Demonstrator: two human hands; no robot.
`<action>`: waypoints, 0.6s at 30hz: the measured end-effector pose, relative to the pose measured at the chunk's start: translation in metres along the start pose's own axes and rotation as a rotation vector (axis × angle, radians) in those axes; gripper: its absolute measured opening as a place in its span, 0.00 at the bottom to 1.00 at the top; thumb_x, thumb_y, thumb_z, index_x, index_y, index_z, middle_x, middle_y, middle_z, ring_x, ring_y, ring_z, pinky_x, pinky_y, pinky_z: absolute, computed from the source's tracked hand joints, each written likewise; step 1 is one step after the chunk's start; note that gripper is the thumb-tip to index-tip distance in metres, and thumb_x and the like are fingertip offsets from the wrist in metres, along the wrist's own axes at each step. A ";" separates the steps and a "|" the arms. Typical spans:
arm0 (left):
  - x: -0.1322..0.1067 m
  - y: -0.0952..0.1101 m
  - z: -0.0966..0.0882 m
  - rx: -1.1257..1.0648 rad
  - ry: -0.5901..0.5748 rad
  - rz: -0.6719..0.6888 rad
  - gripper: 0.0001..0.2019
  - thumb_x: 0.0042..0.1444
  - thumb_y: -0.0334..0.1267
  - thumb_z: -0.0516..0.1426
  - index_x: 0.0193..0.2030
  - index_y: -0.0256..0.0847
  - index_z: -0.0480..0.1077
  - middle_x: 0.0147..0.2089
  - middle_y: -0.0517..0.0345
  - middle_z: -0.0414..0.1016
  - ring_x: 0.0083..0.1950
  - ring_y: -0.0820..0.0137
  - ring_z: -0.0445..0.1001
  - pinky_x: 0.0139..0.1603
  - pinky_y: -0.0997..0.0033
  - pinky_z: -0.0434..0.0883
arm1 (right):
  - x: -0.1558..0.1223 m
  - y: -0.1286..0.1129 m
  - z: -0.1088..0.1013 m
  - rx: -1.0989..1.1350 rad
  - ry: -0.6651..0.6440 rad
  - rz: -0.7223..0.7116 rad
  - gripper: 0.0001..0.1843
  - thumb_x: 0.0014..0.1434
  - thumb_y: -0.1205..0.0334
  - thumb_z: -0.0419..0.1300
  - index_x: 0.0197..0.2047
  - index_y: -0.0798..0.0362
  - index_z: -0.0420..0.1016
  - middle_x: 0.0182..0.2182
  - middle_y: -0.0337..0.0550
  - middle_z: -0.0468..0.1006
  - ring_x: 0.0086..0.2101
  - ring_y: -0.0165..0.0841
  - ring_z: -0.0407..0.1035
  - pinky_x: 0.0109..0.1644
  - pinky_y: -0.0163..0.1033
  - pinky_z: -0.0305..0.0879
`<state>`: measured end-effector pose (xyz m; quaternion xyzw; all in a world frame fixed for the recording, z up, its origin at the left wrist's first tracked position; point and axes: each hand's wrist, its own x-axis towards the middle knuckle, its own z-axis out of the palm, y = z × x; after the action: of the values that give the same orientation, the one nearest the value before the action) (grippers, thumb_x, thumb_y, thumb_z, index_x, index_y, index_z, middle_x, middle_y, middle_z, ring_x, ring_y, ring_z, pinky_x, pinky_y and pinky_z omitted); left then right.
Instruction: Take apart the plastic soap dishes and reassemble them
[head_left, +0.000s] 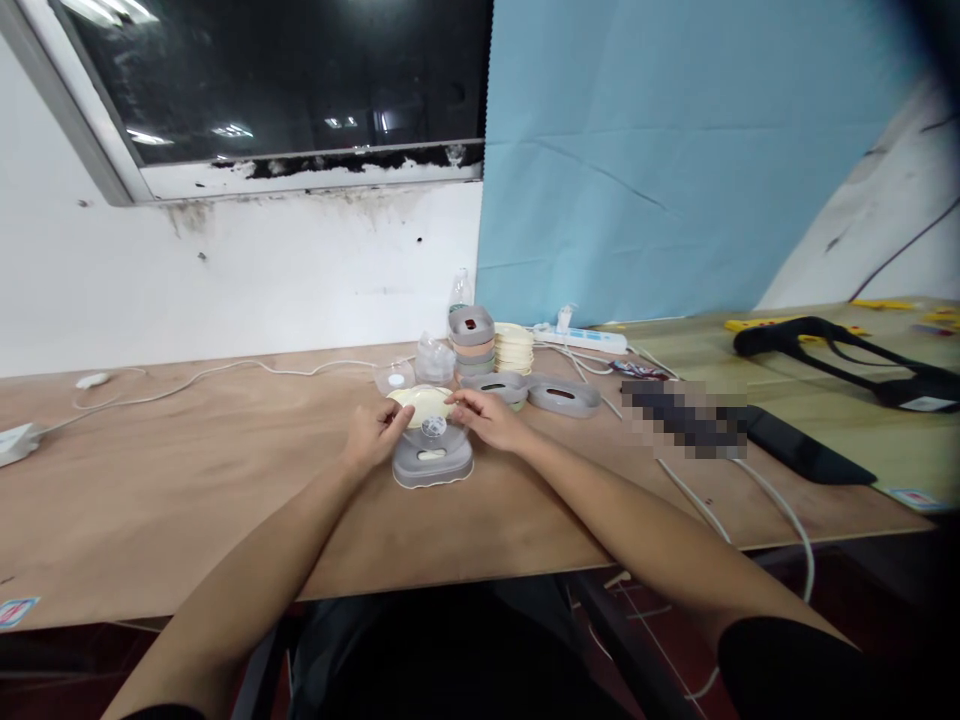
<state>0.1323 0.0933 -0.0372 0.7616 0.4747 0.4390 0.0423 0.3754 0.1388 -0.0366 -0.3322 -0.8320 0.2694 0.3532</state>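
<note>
A cream plastic piece with a rounded edge is held tilted above the table, between both hands. My left hand grips its left side, thumb toward me. My right hand has its fingertips closed at its right edge. A clear round disc with printing sits at the near edge of the cream piece; what it is attached to is unclear. Just below, a grey plastic case with an oval slot lies on the table, its far part behind the disc and my hands.
Behind my hands stand clear plastic cups, a stack of coloured cases and a stack of cream pieces. More grey cases lie to the right. Farther right are a power strip, cables and a black phone-like slab.
</note>
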 end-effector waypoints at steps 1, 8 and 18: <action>0.000 -0.001 0.000 0.006 0.010 -0.025 0.24 0.63 0.52 0.49 0.22 0.39 0.67 0.21 0.60 0.67 0.24 0.73 0.66 0.26 0.73 0.58 | 0.000 0.001 0.002 0.005 -0.010 0.004 0.24 0.61 0.43 0.55 0.49 0.54 0.73 0.30 0.39 0.76 0.28 0.30 0.67 0.33 0.34 0.60; 0.002 -0.013 -0.006 0.147 -0.119 0.117 0.26 0.63 0.51 0.47 0.17 0.39 0.61 0.19 0.60 0.63 0.22 0.74 0.62 0.26 0.72 0.54 | 0.005 0.009 0.008 0.066 0.069 0.058 0.23 0.64 0.47 0.51 0.53 0.51 0.74 0.44 0.45 0.79 0.41 0.36 0.72 0.45 0.40 0.66; 0.005 -0.016 -0.019 0.132 -0.033 0.334 0.27 0.49 0.66 0.54 0.33 0.40 0.71 0.32 0.53 0.76 0.33 0.66 0.73 0.35 0.67 0.68 | 0.005 0.016 0.023 -0.013 0.031 0.070 0.22 0.53 0.49 0.64 0.45 0.55 0.78 0.33 0.44 0.78 0.30 0.31 0.70 0.35 0.36 0.64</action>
<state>0.1088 0.0991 -0.0296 0.8380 0.3687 0.3954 -0.0735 0.3609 0.1482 -0.0594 -0.3678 -0.8159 0.2710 0.3543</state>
